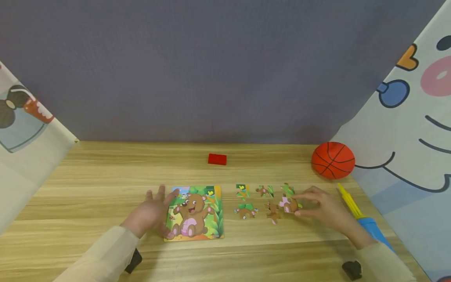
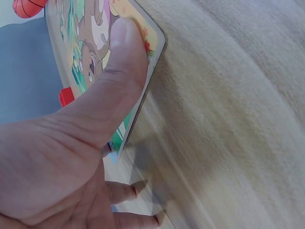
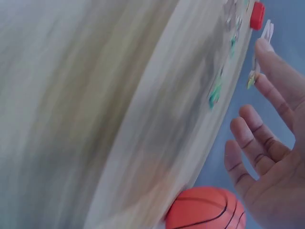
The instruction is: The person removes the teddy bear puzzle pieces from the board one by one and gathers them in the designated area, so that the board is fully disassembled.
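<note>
A square bear picture puzzle board (image 1: 195,213) lies flat on the table. My left hand (image 1: 149,211) rests at its left edge with fingers spread, the thumb (image 2: 126,57) lying on the picture near a corner. Over to the right, my right hand (image 1: 327,207) pinches a puzzle piece (image 1: 289,205) between thumb and index finger. The right wrist view shows that piece (image 3: 269,32) lifted off the table and seen nearly edge-on, the other fingers curved loosely. Loose pieces lie between board and right hand, among them a brown one (image 1: 273,213), a bear-head one (image 1: 246,212) and a green one (image 1: 287,188).
A red block (image 1: 217,159) sits behind the board. A red basketball-patterned ball (image 1: 332,160) stands at the back right corner, and a blue and yellow tool-like object (image 1: 370,225) lies along the right side. A grey partition (image 1: 197,78) closes off the back.
</note>
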A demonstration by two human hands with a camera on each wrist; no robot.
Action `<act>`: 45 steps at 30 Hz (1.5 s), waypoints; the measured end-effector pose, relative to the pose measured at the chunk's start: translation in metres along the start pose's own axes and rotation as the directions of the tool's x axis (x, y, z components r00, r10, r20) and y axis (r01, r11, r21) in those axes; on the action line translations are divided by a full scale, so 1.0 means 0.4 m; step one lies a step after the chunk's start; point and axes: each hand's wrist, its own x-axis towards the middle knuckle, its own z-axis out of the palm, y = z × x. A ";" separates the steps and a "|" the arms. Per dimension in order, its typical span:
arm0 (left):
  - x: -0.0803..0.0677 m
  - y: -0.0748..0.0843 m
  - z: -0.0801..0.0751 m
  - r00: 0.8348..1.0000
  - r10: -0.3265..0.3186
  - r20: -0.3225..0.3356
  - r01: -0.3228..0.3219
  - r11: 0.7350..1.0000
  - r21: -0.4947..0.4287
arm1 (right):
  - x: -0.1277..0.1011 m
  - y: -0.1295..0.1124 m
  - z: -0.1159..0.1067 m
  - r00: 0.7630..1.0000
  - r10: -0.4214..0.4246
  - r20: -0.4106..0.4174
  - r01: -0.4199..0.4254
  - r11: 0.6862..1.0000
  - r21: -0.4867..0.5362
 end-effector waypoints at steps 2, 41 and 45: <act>0.000 0.000 0.000 1.000 0.001 0.000 -0.001 1.000 0.002 | -0.008 0.013 -0.002 1.000 0.008 -0.001 -0.008 1.000 -0.021; 0.005 -0.006 0.004 0.999 0.031 -0.014 -0.031 1.000 0.002 | -0.015 0.051 0.019 0.992 0.108 0.059 -0.108 0.994 0.008; 0.007 -0.007 0.005 0.999 0.031 -0.018 -0.031 0.999 0.012 | -0.003 0.030 0.019 0.995 0.098 0.023 -0.099 0.993 0.062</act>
